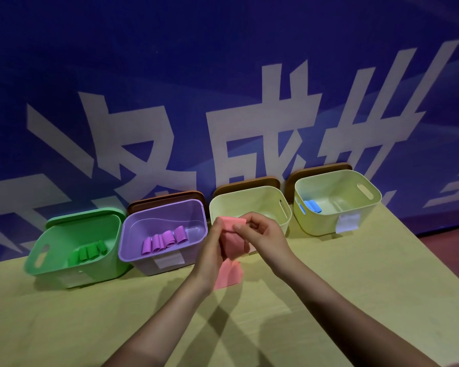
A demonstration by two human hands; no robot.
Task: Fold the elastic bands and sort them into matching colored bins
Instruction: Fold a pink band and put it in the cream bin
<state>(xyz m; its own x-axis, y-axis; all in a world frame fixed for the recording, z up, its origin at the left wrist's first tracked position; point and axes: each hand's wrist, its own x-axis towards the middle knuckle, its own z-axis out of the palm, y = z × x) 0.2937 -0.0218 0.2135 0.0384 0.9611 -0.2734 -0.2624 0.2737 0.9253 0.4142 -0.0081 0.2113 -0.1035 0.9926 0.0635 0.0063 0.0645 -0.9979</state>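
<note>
Pink elastic band (232,241) pinched between both sets of fingers, held up off the desk (355,300), its loose tail hanging below them toward the wood. Left hand (214,250) curled round the band's middle from the near side; right hand (260,234) nipping the upper fold edge at thumb and forefinger, likely pressing one layer over another so the roll stays tight. Mid-fold, by the look of it, not yet ready to drop. Directly behind the fingers, a pale yellow bin (284,205), probably the pink band's place, though no pink visible inside. Left of the fingers, purple bin (133,234) with purple rolls (164,241); further left, green bin (37,263) with green rolls (89,252). Right of the fingers and well apart, a second pale bin (366,215) holding blue rolls (312,206). Bins tipped toward the person, presumably for an easy drop
</note>
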